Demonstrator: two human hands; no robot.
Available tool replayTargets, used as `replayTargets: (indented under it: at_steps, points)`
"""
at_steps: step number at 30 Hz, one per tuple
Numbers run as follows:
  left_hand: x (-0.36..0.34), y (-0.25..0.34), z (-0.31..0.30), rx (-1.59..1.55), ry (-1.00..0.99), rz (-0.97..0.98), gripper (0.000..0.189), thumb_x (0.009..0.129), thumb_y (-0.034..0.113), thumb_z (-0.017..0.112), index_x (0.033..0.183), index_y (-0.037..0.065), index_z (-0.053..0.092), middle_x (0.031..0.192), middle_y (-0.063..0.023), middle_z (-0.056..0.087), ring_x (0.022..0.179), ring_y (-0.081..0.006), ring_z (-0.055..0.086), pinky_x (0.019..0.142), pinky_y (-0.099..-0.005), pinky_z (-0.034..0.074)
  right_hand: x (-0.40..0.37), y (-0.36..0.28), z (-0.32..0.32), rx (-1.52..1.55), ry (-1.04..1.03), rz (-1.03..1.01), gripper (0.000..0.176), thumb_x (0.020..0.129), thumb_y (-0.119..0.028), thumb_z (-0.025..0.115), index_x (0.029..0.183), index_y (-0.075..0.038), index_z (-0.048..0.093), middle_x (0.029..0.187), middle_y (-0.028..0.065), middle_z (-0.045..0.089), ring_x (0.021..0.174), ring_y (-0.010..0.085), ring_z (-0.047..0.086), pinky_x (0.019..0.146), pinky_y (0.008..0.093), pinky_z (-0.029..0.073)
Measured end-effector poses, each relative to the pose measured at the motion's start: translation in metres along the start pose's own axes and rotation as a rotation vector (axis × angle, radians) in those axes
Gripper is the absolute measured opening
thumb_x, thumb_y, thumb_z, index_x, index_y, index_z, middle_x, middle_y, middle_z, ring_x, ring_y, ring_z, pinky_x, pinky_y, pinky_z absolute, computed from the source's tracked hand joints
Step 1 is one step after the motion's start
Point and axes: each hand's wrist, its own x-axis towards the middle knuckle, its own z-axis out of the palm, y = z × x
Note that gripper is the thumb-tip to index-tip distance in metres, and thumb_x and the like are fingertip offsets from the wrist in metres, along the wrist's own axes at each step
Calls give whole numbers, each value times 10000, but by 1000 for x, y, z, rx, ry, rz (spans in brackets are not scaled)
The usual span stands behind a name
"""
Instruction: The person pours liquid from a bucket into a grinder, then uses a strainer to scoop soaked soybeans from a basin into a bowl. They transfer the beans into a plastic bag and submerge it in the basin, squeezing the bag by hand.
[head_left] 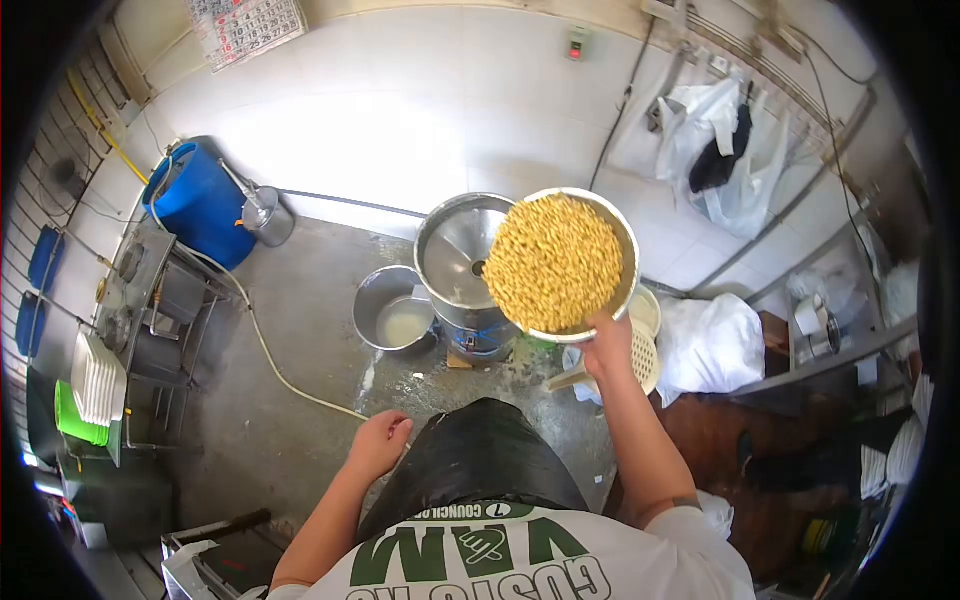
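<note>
My right hand [608, 347] grips the near rim of a wide metal bowl [630, 240] heaped with yellow beans or grains [555, 262]. The bowl is up at the right edge of a steel funnel-shaped hopper [455, 240] and overlaps it; whether they touch I cannot tell. Beneath the hopper is a metal machine body [475, 325]. A metal pot [370, 310] with pale liquid inside stands on the floor left of it. My left hand [380, 443] hangs beside the black apron [480, 455], fingers curled in, and what they hold, if anything, is hidden.
A pale hose [262, 340] runs over the floor on the left. Behind are a blue barrel [205, 208] and a metal can [268, 218]. White sacks [710, 345] and a perforated cream basket [645, 360] lie right. A metal rack [150, 300] lines the left wall.
</note>
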Motion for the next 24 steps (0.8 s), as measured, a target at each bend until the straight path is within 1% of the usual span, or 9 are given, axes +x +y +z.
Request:
replayTargets:
  at_steps: [3,5,6,8,12,14,18,21,24]
  points:
    - [14,6,-10,4,60,-25,325,990,320,664,1113,27,729,980,-192,752,895,-327,732,818,-415,567,65,11,54,-54,-25,-110,698,859,19,518,1542,-65,403,1391,210,583,1171,380,671,858,567,626]
    - [22,11,-19,-25,61,-85,331,990,324,669,1125,29,731,972,-188,757,885,-325,732,819,-412,567,80,7,88,-783,87,-395,766,876,44,549,1601,-36,315,1479,267,518,1170,391,666,919,444,596]
    - [25,11,-22,-30,63,-87,331,990,324,669,1125,29,731,972,-188,757,885,-325,732,819,-412,567,92,14,96,-787,82,-396,766,876,44,549,1601,-36,315,1479,267,518,1170,391,666,919,444,596]
    - [32,7,-26,-55,55,-83,332,991,323,670,1120,24,731,966,-188,756,882,-317,733,818,-411,568,111,31,111,-1084,23,-858,832,864,57,582,1632,-76,290,1558,296,426,1265,425,601,1034,456,524]
    - [63,-10,-38,-78,7,-78,332,995,321,669,1120,20,730,972,-188,757,886,-308,735,820,-409,568,113,35,125,-1306,-101,-611,872,842,60,632,1631,-124,311,1591,270,394,1338,461,526,1064,473,505]
    - [86,-14,-41,-60,13,38,334,996,321,657,1068,1,720,943,-201,737,873,-350,723,803,-431,561,113,39,123,-1386,-142,-883,911,819,65,659,1632,-163,318,1601,258,383,1398,463,470,1086,473,491]
    - [143,9,-51,-102,-82,147,317,988,290,660,1090,-6,710,969,-212,735,887,-371,720,804,-438,559,101,21,126,-1344,-60,-997,933,802,73,677,1631,-148,312,1593,263,386,1395,488,459,1102,479,479]
    - [196,26,-43,-148,-110,304,306,978,253,663,1146,-2,688,1012,-225,726,929,-391,711,812,-459,554,88,12,123,-1185,138,-1011,796,860,76,595,1595,-82,333,1548,261,444,1358,442,530,1078,451,502]
    - [242,43,-8,-164,-103,437,321,972,233,665,1190,-4,665,1029,-242,714,971,-421,692,846,-502,545,71,22,80,-562,332,-468,661,902,47,521,1545,-10,381,1383,191,599,1273,330,610,1032,408,537]
